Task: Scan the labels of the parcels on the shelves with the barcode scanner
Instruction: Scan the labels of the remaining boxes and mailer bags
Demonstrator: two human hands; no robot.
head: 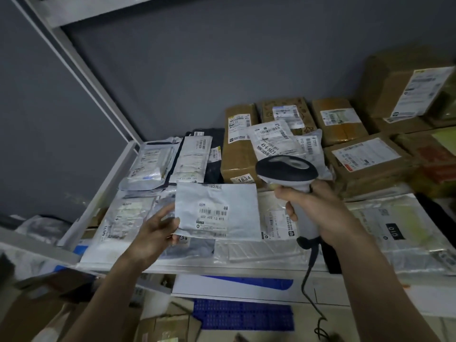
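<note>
My left hand (158, 229) pinches the lower left corner of a flat grey mailer (217, 211) and holds it up above the shelf, its barcode label (213, 215) facing me. My right hand (318, 208) grips the handle of a white and black barcode scanner (287, 170). The scanner's head sits just right of the mailer's top edge and points toward the back of the shelf. Its black cable (309, 272) hangs down past the shelf's front edge.
The white metal shelf (237, 267) carries several plastic mailers at the left and front and several labelled cardboard boxes (240, 154) at the back and right. A slanted shelf post (81, 77) rises at left. Below lie a blue crate (243, 314) and more boxes.
</note>
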